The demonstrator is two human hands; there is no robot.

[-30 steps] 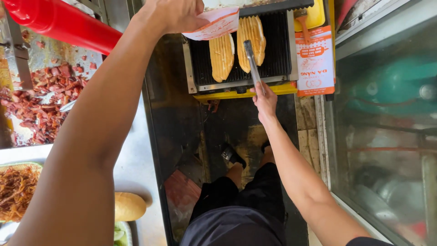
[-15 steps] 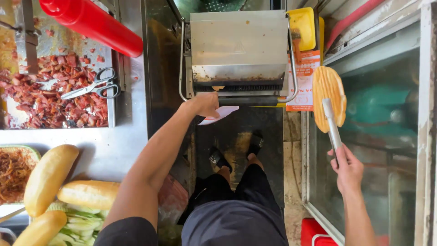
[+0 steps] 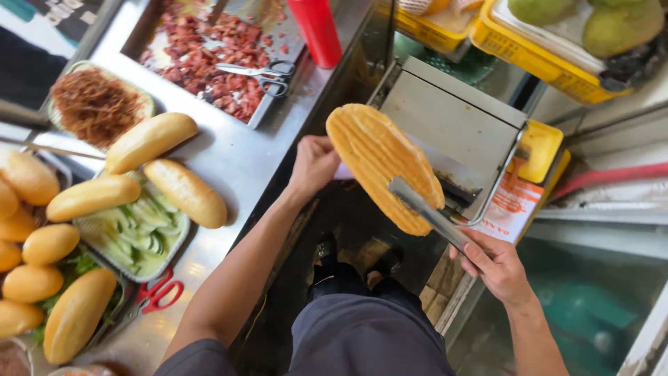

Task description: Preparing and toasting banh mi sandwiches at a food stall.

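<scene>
A flattened, toasted bread, golden with fine ridges pressed across its face, is held up in the air by metal tongs, which are clamped on its lower right edge. The tongs are gripped by the right hand, whose fingers are closed around the handles. The bread is poised in front of the closed steel press, its left edge overlapping the left hand, which is curled at the edge of the steel counter and appears to pinch a scrap of white paper; how firmly cannot be told. Open room is seen below the bread, over the dark floor where the person's feet stand. On the counter to the left, whole baguettes are laid around a tray of sliced cucumber, with red-handled scissors just beside it. Farther back, a tray of chopped meat with scissors lying on it and a red bottle are seen.
</scene>
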